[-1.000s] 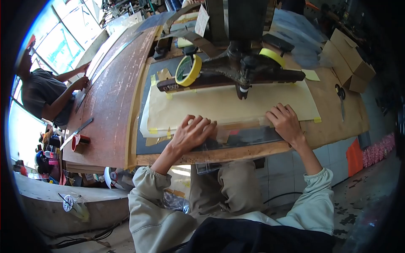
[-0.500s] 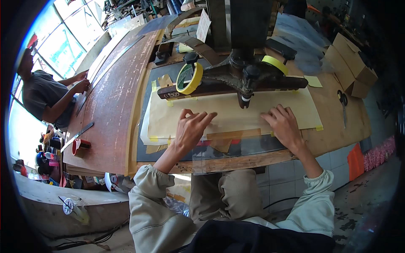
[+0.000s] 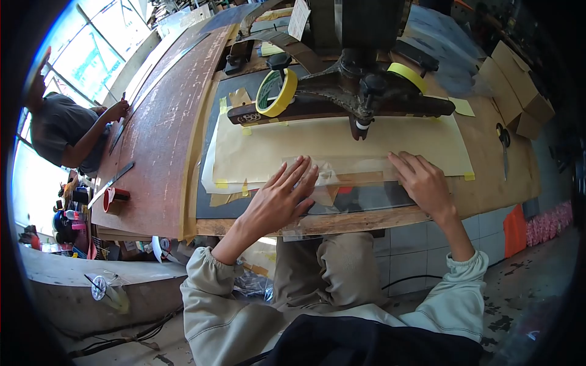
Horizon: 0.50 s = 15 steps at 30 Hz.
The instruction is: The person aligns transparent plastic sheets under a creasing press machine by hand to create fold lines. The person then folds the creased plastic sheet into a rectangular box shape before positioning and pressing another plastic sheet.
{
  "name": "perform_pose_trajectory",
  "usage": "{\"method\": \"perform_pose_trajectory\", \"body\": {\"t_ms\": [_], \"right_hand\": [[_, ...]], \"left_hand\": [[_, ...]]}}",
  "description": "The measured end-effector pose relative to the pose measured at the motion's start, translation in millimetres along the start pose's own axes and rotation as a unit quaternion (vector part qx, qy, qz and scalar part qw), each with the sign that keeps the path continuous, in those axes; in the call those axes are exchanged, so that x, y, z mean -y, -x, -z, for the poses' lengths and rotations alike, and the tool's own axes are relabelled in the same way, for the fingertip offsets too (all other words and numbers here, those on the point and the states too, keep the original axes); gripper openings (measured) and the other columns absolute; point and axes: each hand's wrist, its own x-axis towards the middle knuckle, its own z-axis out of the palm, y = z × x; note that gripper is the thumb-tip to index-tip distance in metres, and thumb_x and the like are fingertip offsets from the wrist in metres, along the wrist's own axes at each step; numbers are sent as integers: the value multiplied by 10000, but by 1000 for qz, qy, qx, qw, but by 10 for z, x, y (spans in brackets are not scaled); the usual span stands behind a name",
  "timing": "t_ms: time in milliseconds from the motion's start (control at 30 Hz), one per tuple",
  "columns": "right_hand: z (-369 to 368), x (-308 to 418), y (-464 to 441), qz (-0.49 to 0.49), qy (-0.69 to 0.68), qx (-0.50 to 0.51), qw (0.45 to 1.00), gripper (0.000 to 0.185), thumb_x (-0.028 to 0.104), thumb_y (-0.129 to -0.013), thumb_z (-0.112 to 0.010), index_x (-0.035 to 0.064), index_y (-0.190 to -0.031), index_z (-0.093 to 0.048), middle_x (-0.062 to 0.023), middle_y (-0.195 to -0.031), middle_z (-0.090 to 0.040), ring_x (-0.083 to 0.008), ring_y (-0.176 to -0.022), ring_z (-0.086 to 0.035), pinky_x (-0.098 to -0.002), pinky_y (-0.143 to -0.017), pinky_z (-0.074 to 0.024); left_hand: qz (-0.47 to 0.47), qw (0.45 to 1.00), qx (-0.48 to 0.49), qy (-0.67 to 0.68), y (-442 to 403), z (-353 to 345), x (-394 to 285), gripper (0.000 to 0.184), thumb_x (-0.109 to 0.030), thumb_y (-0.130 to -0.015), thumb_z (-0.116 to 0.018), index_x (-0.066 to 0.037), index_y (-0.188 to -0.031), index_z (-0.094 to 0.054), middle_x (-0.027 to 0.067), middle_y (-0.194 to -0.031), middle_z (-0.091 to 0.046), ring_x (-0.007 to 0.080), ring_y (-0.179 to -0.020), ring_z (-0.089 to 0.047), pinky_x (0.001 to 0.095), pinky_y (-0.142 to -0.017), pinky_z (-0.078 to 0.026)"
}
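My left hand (image 3: 282, 194) lies with its fingers stretched out over the left part of a clear plastic sheet (image 3: 381, 194). At the sheet's right side rests my right hand (image 3: 425, 185), fingers extended and holding nothing. The see-through sheet overlaps the front of a cream paper sheet (image 3: 256, 149) and a dark mat (image 3: 210, 208), and its near edge reaches past the wooden table edge. Behind both hands, a dark metal bar (image 3: 342, 110) of a screen-printing-like cast frame spans the paper. Yellow tape tabs (image 3: 221, 183) sit along the paper's edges.
Two yellow tape rolls (image 3: 287, 97) (image 3: 408, 77) hang on the metal frame. Scissors (image 3: 504, 146) and a cardboard box (image 3: 516, 88) are at the right. A red cup (image 3: 115, 199) stands on the brown board (image 3: 152, 146) at left, where another person (image 3: 67, 131) works.
Both hands have gone from curled fingers to outstretched ones on the plastic sheet. The left hand now lies flatter. My view has shifted slightly, and the other person's hands have moved.
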Motion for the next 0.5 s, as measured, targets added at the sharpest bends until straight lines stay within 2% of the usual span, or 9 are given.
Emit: {"method": "perform_pose_trajectory", "body": {"t_ms": [167,267,367,467,500], "right_hand": [[-20,104,131,-29,37,19,999,489,55,-856,-558,113,-1341,-554,-106,-1284,-565,-246,-1169,-565,-407,-944,-512],[-102,95,137,-46,78,19,996,522,76,-869,-556,133,-1385,-508,-107,-1337,-539,-256,-1235,-528,-470,-999,-471],[-87,93,59,-60,83,37,994,520,93,-873,-562,142,-1386,-493,-101,-1340,-525,-261,-1260,-508,-493,-1024,-446],[-31,28,-96,-38,96,5,995,455,103,-855,-587,139,-1307,-556,-78,-1194,-592,-240,-1162,-574,-448,-980,-470],[-54,-15,-138,-35,82,-3,996,430,103,-843,-596,135,-1272,-578,-67,-1133,-601,-230,-1109,-592,-426,-955,-477]], "left_hand": [[8,999,-1,-54,-72,-75,28,556,-248,-951,-578,-80,-1450,-398,182,-1476,-413,332,-1387,-384,485,-1137,-317],[13,996,-14,-86,-160,-60,-4,585,-230,-919,-607,-117,-1456,-405,168,-1462,-428,324,-1354,-424,468,-1086,-366],[2,990,-28,-138,-279,-40,-16,616,-231,-893,-623,-167,-1465,-407,136,-1378,-491,306,-1285,-474,440,-1025,-402],[20,983,27,-179,-414,6,59,657,-201,-859,-634,-201,-1473,-402,102,-1287,-525,285,-1234,-493,436,-994,-408],[9,987,-20,-160,-468,18,64,698,-149,-807,-642,-201,-1465,-416,79,-1205,-559,267,-1153,-541,424,-951,-442]]}}
